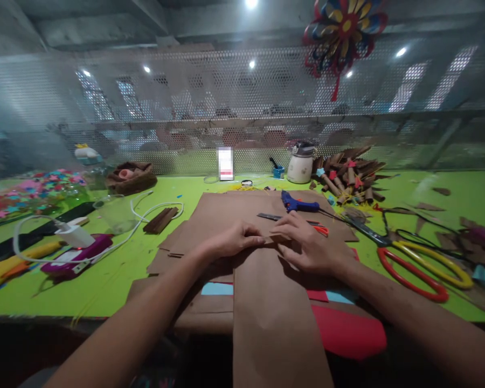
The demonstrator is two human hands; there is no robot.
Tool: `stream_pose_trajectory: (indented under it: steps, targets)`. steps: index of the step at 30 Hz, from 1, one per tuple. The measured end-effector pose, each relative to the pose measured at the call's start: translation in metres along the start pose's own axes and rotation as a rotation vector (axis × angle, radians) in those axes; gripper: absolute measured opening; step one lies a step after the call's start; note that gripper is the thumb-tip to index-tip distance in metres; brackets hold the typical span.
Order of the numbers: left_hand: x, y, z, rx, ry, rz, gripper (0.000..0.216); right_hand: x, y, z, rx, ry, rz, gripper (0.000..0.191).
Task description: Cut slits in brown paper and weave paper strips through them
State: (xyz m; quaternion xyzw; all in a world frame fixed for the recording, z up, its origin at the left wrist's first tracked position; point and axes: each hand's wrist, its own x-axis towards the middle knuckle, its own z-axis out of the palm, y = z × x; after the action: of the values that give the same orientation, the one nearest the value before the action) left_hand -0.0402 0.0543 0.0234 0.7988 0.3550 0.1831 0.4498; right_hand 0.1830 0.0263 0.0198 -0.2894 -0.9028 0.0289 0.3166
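Note:
A long strip of brown kraft paper (272, 312) runs from the bench over its front edge toward me. At the strip's far end my left hand (244, 238) is closed, thumb and fingers pinching the paper. Opposite it, my right hand (307, 245) grips the same end between thumb and bent fingers. The paper's tip is partly hidden by the fingertips. Just beyond the hands lie a small pair of orange-handled scissors (322, 230) and a blue glue gun (303, 206). Brown sheets (222, 207), with red paper (347, 331) and light blue paper (217, 289), are underneath.
Large scissors (424, 269) with red and yellow handles lie at right, near paper rolls (347, 180). A white jug (300, 164) stands behind. At left are a purple power strip (78, 256), a white cable (139, 215), a yellow tool (18, 264) and colourful stars (36, 191).

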Motion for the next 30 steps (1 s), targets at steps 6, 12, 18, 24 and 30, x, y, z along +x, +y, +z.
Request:
stream_pose_trajectory:
  steps: [6,12,18,24,30]
  targets:
    - [-0.004,0.01,0.006,0.094,0.047,0.081,0.029,-0.001,0.015,0.007,0.296,-0.153,0.385,0.037]
    - [-0.007,0.016,0.006,0.26,0.115,0.103,0.027,-0.005,0.018,0.008,0.584,-0.164,0.551,0.036]
    - [-0.017,0.019,0.005,0.407,0.1,0.044,0.033,-0.002,0.006,-0.001,0.333,-0.013,0.436,0.024]
    - [-0.022,0.017,0.009,0.607,0.134,0.038,0.038,-0.005,0.006,-0.004,0.237,0.032,0.362,0.019]
    - [-0.02,0.018,0.007,0.547,0.064,0.022,0.037,-0.006,0.01,-0.008,0.29,0.026,0.401,0.016]
